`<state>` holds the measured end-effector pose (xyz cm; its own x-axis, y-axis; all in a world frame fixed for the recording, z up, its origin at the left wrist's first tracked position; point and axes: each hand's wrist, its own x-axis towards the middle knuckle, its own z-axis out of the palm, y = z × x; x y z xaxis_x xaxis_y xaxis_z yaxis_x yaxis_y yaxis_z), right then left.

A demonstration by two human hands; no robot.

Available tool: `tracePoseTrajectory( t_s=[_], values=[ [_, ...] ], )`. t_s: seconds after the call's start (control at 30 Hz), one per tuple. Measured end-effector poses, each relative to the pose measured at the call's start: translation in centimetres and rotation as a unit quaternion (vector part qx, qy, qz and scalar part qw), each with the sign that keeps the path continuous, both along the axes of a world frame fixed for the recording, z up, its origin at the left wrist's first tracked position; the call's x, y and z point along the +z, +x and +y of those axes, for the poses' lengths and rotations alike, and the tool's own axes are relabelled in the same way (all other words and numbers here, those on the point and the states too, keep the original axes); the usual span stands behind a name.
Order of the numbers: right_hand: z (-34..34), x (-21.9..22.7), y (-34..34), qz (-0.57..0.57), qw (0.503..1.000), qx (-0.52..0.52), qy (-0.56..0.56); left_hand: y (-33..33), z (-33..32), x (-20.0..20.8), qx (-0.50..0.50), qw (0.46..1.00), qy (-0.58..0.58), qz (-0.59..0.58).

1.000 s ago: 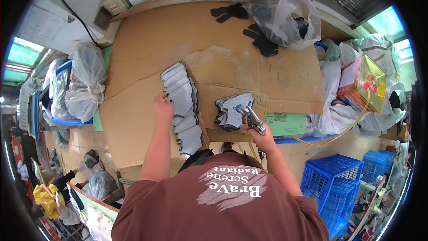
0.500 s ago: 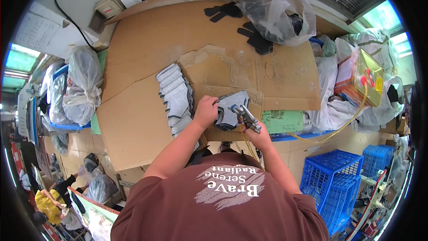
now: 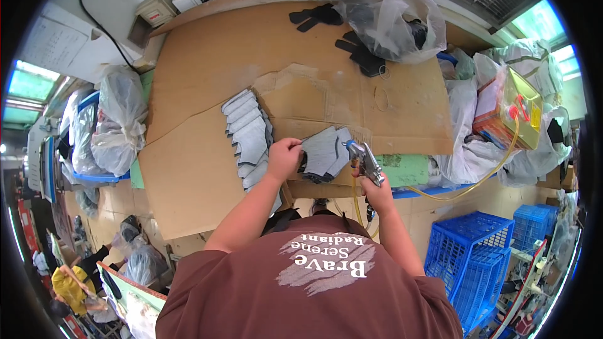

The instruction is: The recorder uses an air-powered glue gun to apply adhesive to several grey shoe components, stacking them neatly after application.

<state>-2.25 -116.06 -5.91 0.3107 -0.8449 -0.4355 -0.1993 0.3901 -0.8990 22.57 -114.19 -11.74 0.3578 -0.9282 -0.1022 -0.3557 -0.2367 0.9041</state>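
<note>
My right hand (image 3: 375, 193) is closed round the handle of a metal spray gun (image 3: 368, 164), its blue-tipped nozzle pointing left at the small pile. That pile of grey cut fabric pieces (image 3: 321, 152), dark along the edges, lies at the near side of the cardboard, with its top pieces fanned out. At the pile's left corner, my left hand (image 3: 286, 157) pinches the edge of a grey piece between thumb and fingers. Just left of that hand, a long row of overlapping grey pieces (image 3: 248, 132) runs across the cardboard. A yellow hose hangs below the gun.
Brown cardboard (image 3: 201, 75) covers the worktable. Black cut pieces (image 3: 364, 58) and a clear plastic bag (image 3: 402, 25) lie at the far right. A metal can (image 3: 512, 107) with a yellow hose stands right, above blue crates (image 3: 468, 245). Bagged goods (image 3: 116, 125) sit left; a person in yellow (image 3: 72, 285) is lower left.
The spray gun and my right hand have moved right, away from the pile's middle. The top grey pieces now appear more spread out. My left hand has shifted slightly left.
</note>
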Motion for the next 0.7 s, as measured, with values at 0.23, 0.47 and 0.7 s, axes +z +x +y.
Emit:
tracePoseTrajectory(
  t_s=[0.23,0.47,0.7],
  values=[
    [0.3,-0.1,0.0,-0.02,0.999,0.049,-0.011,8.7,4.3,0.3,0.163,0.964,0.115,0.178],
    [0.1,0.3,1.1,-0.032,0.996,0.081,0.013,11.3,5.3,-0.6,0.229,0.968,0.102,0.011],
    [0.4,-1.3,1.6,-0.028,0.996,0.082,-0.026,5.8,2.7,-0.8,0.046,0.981,-0.055,-0.182]
  ],
)
